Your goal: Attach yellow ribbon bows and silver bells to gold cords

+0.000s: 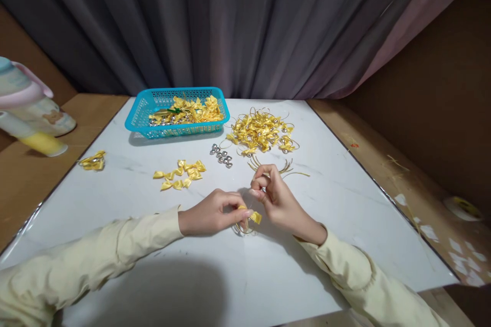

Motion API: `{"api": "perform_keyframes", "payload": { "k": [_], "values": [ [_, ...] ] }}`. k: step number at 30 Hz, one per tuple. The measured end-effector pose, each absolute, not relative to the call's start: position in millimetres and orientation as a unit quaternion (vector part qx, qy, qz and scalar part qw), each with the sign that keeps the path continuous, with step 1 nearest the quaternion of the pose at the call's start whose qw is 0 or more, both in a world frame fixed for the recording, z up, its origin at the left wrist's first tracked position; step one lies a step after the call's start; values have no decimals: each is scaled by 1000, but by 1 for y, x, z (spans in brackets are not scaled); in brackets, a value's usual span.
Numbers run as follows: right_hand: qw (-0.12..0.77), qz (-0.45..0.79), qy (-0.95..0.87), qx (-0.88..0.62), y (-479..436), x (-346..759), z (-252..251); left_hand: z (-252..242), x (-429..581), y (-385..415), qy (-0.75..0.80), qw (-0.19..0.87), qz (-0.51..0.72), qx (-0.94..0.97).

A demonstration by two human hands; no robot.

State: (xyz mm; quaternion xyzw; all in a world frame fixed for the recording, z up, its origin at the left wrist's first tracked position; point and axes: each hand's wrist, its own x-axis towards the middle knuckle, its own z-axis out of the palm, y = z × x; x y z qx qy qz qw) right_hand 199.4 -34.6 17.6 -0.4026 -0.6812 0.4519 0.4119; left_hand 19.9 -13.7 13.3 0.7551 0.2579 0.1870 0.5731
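Pinched between the thumb and fingers of my left hand (218,211) is a yellow ribbon bow (255,217), with a thin gold cord looping below it. My right hand (276,199) is closed just above and to the right, its thumb and forefinger pressed together; a faint thin strand seems to run from there down to the bow. Beyond my right hand lie loose gold cords (286,167). Several silver bells (221,156) sit farther off, and a group of loose yellow bows (182,173) lies beyond my left hand.
A blue basket (176,132) holding bows and silver bells stands at the back. Beside it is a pile of corded bows (257,132). One small bundle (93,161) lies at the left. Bottles (36,102) are far left; a tape roll (463,208) and paper scraps are right.
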Motion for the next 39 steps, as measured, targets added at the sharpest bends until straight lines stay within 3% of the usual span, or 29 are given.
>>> {"api": "perform_keyframes", "payload": {
  "k": [7, 15, 19, 24, 28, 39],
  "values": [
    [415, 504, -637, -410, -25, 207, 20, 14, 21, -14, 265, 607, 197, 723],
    [457, 437, -622, -462, -3, 238, 15, 15, 19, -16, 250, 666, 162, 684],
    [362, 392, -679, -504, 13, 265, 8, 15, 19, -12, 258, 717, 151, 629],
    [311, 326, -749, -486, 0, 258, 24, 13, 19, -8, 264, 733, 150, 609],
    [203, 462, -792, -344, -21, 235, 42, 11, 19, -8, 261, 721, 152, 624],
    [135, 675, -651, -320, -24, 227, 39, 9, 18, -9, 264, 714, 179, 624]
  ]
}}
